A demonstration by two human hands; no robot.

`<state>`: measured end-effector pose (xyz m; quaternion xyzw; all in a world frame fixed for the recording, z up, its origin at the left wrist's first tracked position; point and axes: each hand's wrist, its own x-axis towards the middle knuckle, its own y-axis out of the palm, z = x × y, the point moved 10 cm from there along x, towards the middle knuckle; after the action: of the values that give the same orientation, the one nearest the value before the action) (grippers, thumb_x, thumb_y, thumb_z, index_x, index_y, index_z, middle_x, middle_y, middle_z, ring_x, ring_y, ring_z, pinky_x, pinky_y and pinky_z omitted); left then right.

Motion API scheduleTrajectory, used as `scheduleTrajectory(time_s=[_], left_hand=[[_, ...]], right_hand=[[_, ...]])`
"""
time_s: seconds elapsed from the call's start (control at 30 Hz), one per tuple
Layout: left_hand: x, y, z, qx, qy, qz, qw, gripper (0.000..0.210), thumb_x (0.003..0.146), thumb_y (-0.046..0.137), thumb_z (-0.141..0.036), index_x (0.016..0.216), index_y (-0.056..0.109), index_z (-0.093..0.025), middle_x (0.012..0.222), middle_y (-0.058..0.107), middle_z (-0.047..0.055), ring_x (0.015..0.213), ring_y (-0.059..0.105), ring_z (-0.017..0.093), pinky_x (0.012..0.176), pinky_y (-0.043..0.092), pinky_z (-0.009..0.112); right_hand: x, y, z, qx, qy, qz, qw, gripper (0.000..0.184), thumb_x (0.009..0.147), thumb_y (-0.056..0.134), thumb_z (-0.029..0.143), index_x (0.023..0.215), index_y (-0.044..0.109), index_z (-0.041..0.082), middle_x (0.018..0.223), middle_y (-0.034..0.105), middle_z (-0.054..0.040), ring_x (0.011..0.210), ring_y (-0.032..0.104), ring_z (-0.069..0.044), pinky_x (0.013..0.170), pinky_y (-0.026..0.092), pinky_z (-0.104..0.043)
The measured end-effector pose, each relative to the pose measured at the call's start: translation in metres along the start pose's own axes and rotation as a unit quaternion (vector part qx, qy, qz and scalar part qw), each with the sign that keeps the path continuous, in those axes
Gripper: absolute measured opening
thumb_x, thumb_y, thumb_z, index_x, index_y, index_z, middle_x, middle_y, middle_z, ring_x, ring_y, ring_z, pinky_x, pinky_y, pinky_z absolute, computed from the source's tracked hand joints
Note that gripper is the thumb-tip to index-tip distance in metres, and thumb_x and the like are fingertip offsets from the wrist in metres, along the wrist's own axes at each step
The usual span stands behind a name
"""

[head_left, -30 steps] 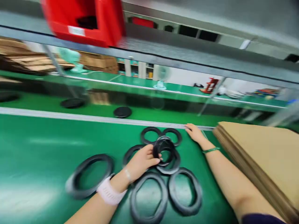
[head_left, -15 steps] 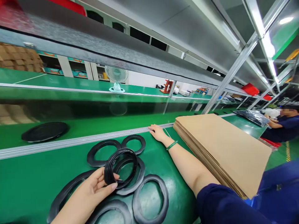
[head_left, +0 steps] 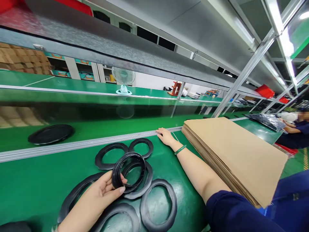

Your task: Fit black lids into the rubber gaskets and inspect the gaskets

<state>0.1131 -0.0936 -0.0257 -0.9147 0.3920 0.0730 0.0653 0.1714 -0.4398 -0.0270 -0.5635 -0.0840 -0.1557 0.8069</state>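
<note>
My left hand (head_left: 102, 193) is closed on a black ring (head_left: 116, 172), raised a little over the green bench and tilted so its ribbed inside shows. Several flat, wavy-edged black rings lie around and under it: one at the right (head_left: 158, 206), one at the back left (head_left: 111, 155) and a smaller one behind (head_left: 142, 147). Forward of these, my right hand (head_left: 166, 136) lies with its fingers stretched out on the metal rail (head_left: 96, 142). It holds nothing, and a green bangle circles that wrist.
A tall stack of brown cardboard sheets (head_left: 231, 151) stands right of my right arm. Past the rail, a round black disc (head_left: 51, 133) sits on the green belt. Metal shelving (head_left: 120, 48) hangs low overhead. Another person (head_left: 295, 127) works at the far right.
The whole view has shifted slightly, so things appear farther right. My left hand still holds the black ring, and my right hand stays on the rail.
</note>
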Motion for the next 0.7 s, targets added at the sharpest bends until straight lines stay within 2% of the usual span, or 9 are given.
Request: scheduleTrajectory(time_s=[0.33,0.7], left_hand=[[0.0015,-0.0013,-0.0031,0.003,-0.015,-0.018,1.000,0.052,0.062,0.083,-0.054,0.094,0.066,-0.017,0.101,0.069,0.010,0.101,0.064,0.029,0.091,0.054,0.037],[0.0040,-0.0044,0.0034,0.016,-0.023,-0.015,0.999,0.051,0.065,0.082,-0.054,0.097,0.066,-0.018,0.104,0.070,0.010,0.105,0.064,0.029,0.094,0.054,0.034]], right_hand=[[0.0007,-0.0009,0.0013,-0.005,0.005,0.000,1.000,0.034,0.100,0.054,0.025,0.132,0.063,0.018,0.139,0.053,-0.0110,0.135,0.042,-0.026,0.117,0.030,-0.045],[0.0007,-0.0008,-0.0006,-0.002,0.015,0.002,1.000,0.033,0.099,0.056,0.025,0.132,0.063,0.020,0.138,0.054,-0.0086,0.136,0.041,-0.025,0.117,0.031,-0.045]])
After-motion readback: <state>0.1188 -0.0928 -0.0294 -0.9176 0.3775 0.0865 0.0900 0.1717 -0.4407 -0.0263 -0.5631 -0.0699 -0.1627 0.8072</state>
